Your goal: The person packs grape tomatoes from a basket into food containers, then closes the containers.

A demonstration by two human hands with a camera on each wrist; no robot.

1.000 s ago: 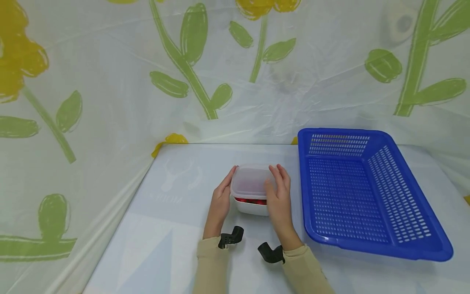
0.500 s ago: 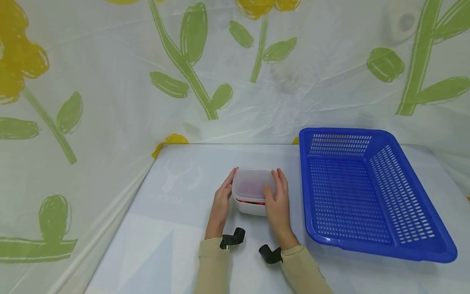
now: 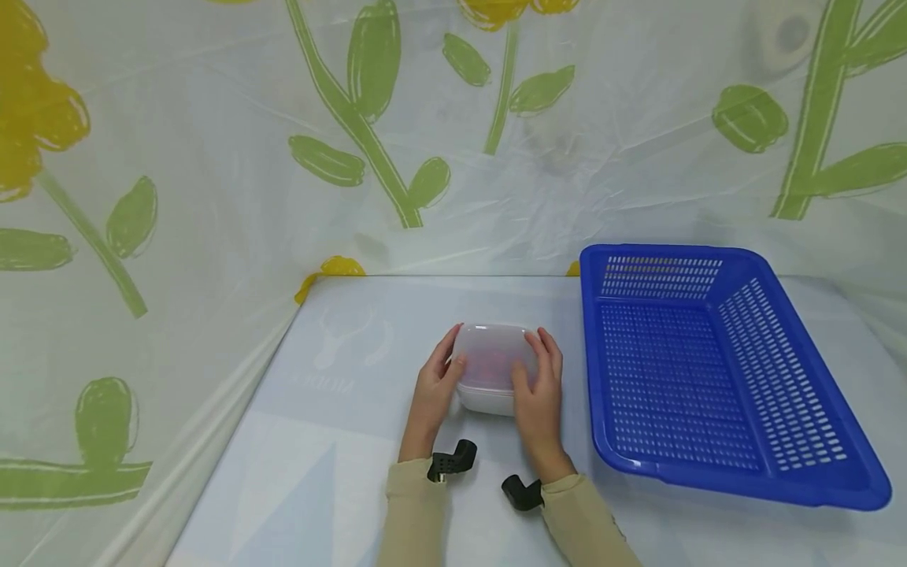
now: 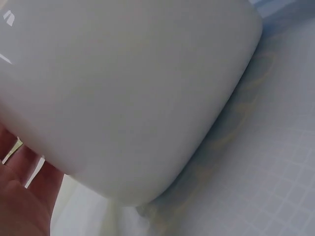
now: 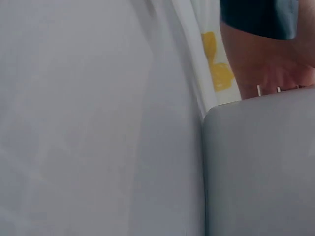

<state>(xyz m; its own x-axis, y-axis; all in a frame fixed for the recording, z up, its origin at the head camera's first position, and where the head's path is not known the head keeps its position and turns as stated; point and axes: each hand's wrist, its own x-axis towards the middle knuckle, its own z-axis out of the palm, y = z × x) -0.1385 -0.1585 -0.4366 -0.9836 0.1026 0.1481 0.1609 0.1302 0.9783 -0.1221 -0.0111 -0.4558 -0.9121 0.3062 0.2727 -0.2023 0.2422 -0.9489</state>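
Note:
A white food container (image 3: 486, 402) with a translucent lid (image 3: 489, 362) stands on the table between both hands; something red shows faintly through the lid. My left hand (image 3: 434, 384) holds its left side, with the thumb on the lid's edge. On the right side my right hand (image 3: 540, 392) grips it, fingers along the far right corner and thumb on top of the lid. The left wrist view is mostly filled by the container's white wall (image 4: 133, 98), with fingers beside it at lower left. In the right wrist view the container's wall (image 5: 261, 162) lies at right.
A large blue plastic basket (image 3: 600, 378) with slotted walls stands just right of the hands. A curtain (image 3: 234, 157) printed with flowers and leaves hangs behind and to the left of the pale patterned table (image 3: 319, 472).
The lid has come down level over the container, and the red strip at its front has disappeared from view. My left thumb has moved onto the lid's edge.

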